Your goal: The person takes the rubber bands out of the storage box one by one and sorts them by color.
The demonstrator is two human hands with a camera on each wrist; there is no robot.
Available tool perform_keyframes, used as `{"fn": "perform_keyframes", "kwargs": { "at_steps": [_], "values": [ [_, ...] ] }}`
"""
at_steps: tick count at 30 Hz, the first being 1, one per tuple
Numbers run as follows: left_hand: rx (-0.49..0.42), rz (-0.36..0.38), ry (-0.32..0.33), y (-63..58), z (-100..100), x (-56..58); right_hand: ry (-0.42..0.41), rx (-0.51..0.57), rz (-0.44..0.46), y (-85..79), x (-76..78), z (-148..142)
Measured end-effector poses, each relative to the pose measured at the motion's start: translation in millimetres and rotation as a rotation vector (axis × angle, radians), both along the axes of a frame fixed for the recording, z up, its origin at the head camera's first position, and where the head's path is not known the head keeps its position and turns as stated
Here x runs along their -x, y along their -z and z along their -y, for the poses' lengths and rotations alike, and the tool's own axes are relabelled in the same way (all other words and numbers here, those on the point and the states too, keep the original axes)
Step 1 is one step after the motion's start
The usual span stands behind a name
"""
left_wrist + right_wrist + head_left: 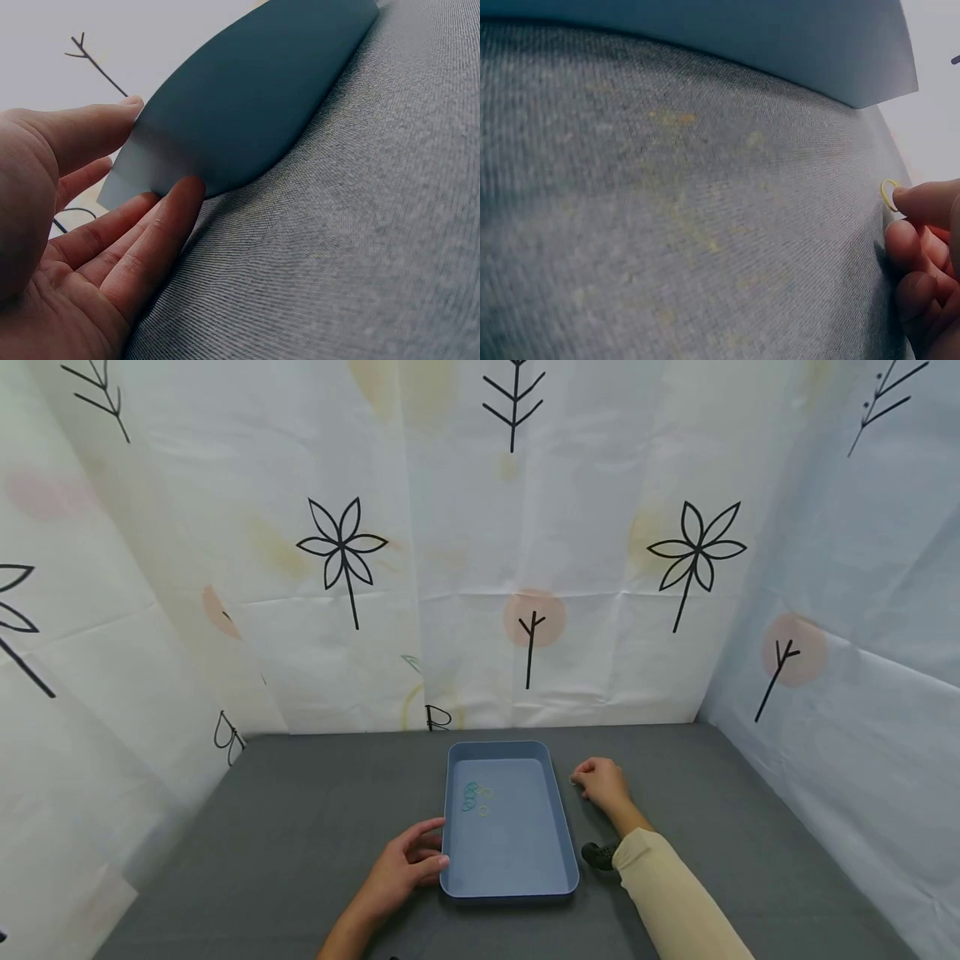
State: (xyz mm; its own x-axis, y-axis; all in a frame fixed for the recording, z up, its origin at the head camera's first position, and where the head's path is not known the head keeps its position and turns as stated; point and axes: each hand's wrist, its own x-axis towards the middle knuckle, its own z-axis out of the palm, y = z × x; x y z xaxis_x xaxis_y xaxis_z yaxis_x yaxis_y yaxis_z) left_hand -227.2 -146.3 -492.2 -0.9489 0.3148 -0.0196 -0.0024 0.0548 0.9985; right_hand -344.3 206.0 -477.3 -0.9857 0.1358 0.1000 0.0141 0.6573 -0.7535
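A shallow blue rectangular tray [517,856] lies lengthwise in front of me. My left hand [397,872] grips its left side near the front corner; in the left wrist view the thumb is at the rim and the fingers [184,206] press the outer wall. Beyond the tray's right side, my right hand [602,782] pinches a thin yellow rubber band [883,192] between thumb and forefinger, low over the cloth. Inside the tray, toward the back left, lie several teal rubber bands [469,797] and a few yellow ones [483,811].
Grey cloth [337,810] covers the table. White patterned fabric [450,527] hangs behind it and along both sides. By the right sleeve [667,877] sits a dark strap-like object [597,857].
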Motion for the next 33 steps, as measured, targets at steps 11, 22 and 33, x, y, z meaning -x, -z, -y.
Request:
{"fn": "perform_keyframes", "kwargs": {
  "at_steps": [11,22,33],
  "values": [
    [0.012,-0.001,-0.005,-0.5,-1.0,-0.6,0.011,-0.102,-0.041,3.4,-1.8,-1.1],
    [0.018,-0.005,-0.010,-0.4,0.2,-0.6,-0.113,-0.009,-0.004,-2.6,2.5,-5.9],
    [0.023,-0.002,-0.010,-1.3,-0.1,-1.4,-0.065,-0.010,-0.013,-19.4,4.9,-0.5]
  ]
}}
